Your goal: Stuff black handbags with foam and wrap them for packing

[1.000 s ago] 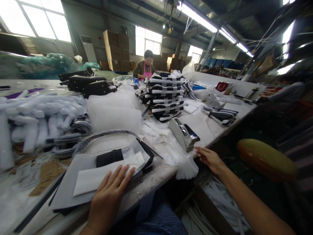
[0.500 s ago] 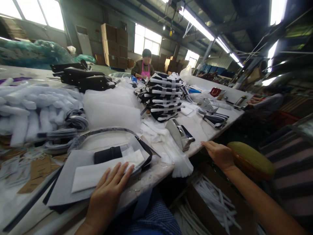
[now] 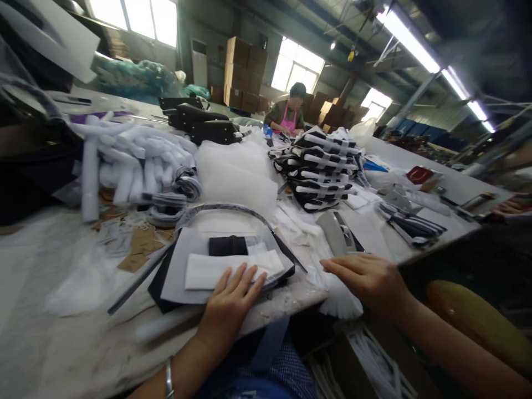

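My left hand lies flat, fingers spread, on a folded white strip of wrapping. That strip rests over a thin pale sheet on a black handbag, whose wrapped handle arches behind it. A short black piece shows on top of the sheet. Raised over the table edge, my right hand has its thumb and fingers pressed together; whatever may be between them is too small to make out. Just beyond its fingertips stands a grey tape dispenser.
Stacked black bags with white padding stand behind the dispenser. White foam rolls, a pile of foam sheets and brown tags lie to the left. A co-worker in a pink apron sits across the table. A stool cushion is at right.
My right hand has moved left from beside the dispenser, nearer the handbag. The left hand stays flat on the white strip. The whole view has swung to the left.
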Tool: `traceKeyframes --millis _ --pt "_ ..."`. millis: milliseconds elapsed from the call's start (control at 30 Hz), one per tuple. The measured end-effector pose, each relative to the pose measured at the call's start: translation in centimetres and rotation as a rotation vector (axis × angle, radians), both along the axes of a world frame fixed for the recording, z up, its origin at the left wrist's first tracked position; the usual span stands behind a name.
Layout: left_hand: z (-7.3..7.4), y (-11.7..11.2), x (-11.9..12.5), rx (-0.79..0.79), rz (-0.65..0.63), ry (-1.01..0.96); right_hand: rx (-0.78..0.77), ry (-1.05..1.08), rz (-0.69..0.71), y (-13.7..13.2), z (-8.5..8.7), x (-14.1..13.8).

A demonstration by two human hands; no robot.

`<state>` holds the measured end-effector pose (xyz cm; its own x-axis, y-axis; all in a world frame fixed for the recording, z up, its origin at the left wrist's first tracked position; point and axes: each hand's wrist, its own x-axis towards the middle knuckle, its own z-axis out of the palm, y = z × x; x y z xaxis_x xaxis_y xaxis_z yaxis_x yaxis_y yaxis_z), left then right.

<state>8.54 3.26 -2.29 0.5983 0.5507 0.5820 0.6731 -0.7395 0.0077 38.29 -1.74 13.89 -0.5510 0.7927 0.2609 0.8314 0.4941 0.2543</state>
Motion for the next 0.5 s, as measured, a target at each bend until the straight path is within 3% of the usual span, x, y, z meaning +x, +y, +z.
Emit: traceKeyframes --millis 233,367,500 --pt "-0.2 -0.3 0.3 -0.039 0.02 -0.027 -0.181 -0.211 0.259 5.9 0.0 -4.8" --pt "-0.4 -0.3 0.6 -0.018 0.039 -0.095 -0.368 -0.326 0.301 9.3 0.4 -7.1" --pt "-0.6 -0.3 0.7 0.007 0.049 -0.098 -0.498 -0.413 0.298 12.9 -0.5 -9.5"
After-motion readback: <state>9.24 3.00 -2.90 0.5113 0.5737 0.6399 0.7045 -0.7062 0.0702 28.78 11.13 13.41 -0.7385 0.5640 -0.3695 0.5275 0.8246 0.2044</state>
